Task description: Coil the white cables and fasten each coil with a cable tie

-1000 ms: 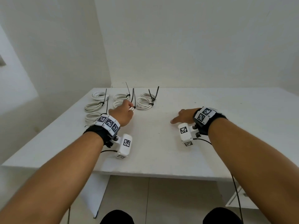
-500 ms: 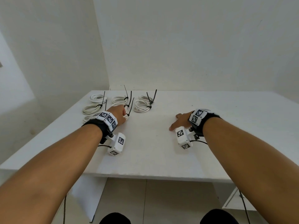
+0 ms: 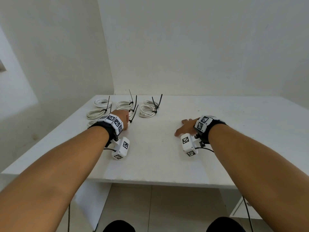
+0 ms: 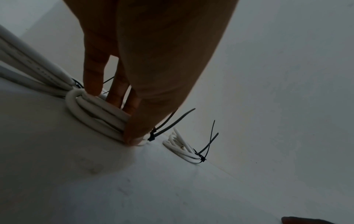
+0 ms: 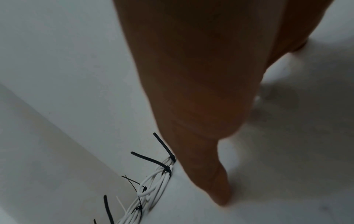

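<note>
Coils lined up on the counter (image 3: 167, 148).
Left hand (image 4: 145, 72) pinches a tied coil (image 4: 95, 112); right hand (image 3: 185, 128) lies spread flat.

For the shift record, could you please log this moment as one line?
left hand: holds tied cable coil on table | right hand: flat on table, holding nothing

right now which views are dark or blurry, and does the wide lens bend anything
Head view: bright and sharp, though the table edges splay from wide-angle stretch. Left wrist view: dim, the left hand a backlit silhouette over the coil. Right wrist view: dim, the right hand soft and blurred.
</note>
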A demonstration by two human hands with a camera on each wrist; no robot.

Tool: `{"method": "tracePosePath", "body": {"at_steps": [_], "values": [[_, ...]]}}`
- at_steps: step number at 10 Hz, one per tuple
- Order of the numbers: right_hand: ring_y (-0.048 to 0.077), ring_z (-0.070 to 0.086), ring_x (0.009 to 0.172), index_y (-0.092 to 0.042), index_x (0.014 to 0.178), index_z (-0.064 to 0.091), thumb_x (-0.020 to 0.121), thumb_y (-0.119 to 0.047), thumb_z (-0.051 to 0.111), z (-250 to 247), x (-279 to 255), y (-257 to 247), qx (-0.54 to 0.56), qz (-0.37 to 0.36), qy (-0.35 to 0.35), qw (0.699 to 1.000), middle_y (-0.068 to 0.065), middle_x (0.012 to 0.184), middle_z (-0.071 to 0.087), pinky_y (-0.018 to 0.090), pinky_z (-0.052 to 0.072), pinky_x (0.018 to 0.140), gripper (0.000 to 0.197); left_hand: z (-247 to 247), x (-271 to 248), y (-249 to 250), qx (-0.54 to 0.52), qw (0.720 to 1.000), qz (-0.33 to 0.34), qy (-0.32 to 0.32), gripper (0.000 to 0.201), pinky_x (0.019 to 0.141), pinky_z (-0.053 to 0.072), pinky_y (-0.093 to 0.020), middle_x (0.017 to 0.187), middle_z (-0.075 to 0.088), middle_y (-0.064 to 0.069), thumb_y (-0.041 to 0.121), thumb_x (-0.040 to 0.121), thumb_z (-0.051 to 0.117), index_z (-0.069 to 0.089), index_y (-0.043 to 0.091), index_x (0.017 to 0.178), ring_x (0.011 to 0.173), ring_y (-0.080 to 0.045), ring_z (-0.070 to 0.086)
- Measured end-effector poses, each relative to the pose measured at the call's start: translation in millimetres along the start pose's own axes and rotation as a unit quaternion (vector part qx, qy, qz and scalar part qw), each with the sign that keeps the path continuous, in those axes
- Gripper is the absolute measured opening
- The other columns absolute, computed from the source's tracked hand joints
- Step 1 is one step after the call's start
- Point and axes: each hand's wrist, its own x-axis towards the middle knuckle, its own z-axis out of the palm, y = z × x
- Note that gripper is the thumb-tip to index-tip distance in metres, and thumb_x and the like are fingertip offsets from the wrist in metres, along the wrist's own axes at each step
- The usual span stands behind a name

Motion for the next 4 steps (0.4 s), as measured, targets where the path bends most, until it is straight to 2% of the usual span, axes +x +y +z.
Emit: {"method": "tracePosePath", "body": {"at_steps": [1, 2, 3, 4], "values": [[0.029, 0.045, 0.132, -0.021, 0.15, 0.031, 0.077, -0.06, 0.068, 3, 0, 2, -0.02, -0.007, 0.014, 1.0, 0.008, 0.152, 0.035, 0.042, 0.042, 0.107, 0.09, -1, -2, 1, -0.002, 1.0, -0.009, -0.004, 0.019, 0.073, 0.042, -0.025, 0.111, 0.067, -0.007, 0.016, 0.085, 0.064, 0.065, 0.011, 0.103, 0.093, -0.024, 0.059], [0.029, 0.043, 0.133, -0.021, 0.149, 0.033, 0.078, -0.06, 0.067, 7, 3, 8, -0.027, -0.024, 0.035, 0.999, 0.007, 0.15, 0.036, 0.039, 0.041, 0.103, 0.087, 0, -2, -2, -0.022, 1.0, -0.017, 0.012, 0.025, 0.075, 0.046, -0.028, 0.105, 0.068, -0.007, 0.025, 0.081, 0.069, 0.065, 0.011, 0.102, 0.096, -0.026, 0.062], [0.028, 0.043, 0.134, -0.014, 0.143, 0.043, 0.088, -0.056, 0.06, 4, -5, 10, -0.034, -0.039, 0.031, 0.998, 0.008, 0.148, 0.043, 0.037, 0.038, 0.101, 0.071, -7, -6, 0, -0.097, 0.994, -0.033, 0.035, 0.025, 0.078, 0.048, -0.029, 0.102, 0.067, -0.003, 0.031, 0.079, 0.073, 0.062, 0.017, 0.098, 0.092, -0.021, 0.06], [0.027, 0.052, 0.106, -0.013, 0.087, 0.06, 0.096, -0.053, 0.049, -1, -17, 16, -0.044, -0.084, 0.05, 0.994, 0.009, 0.109, 0.058, 0.033, 0.039, 0.085, 0.043, -9, -12, 2, -0.28, 0.958, -0.015, 0.068, 0.018, 0.075, 0.048, -0.028, 0.087, 0.069, 0.002, 0.03, 0.081, 0.074, 0.066, 0.017, 0.09, 0.085, -0.018, 0.065]]}}
